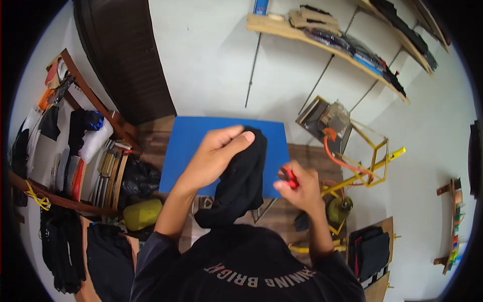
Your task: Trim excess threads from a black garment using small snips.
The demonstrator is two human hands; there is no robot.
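Note:
My left hand (pixel 215 155) is closed on the upper end of a black cloth garment (pixel 240 178), its thumb pressed over the fabric. The garment hangs bunched from that grip, in front of the blue tabletop (pixel 183 136), with its lower end close to my chest. What kind of garment it is does not show. To the right, apart from the cloth, my right hand (pixel 304 187) is wrapped round a small red-handled tool (pixel 288 176) with a dark front end, which looks like snips. Its tip is partly hidden by the fingers.
A rack with clothes and bags (pixel 95 131) stands on the left, beside a yellow-green jug (pixel 142 214). On the right are a yellow metal frame (pixel 375 176) with an orange hose and a stack of dark folded clothes (pixel 371 251). Wooden shelves (pixel 282 27) hang on the wall.

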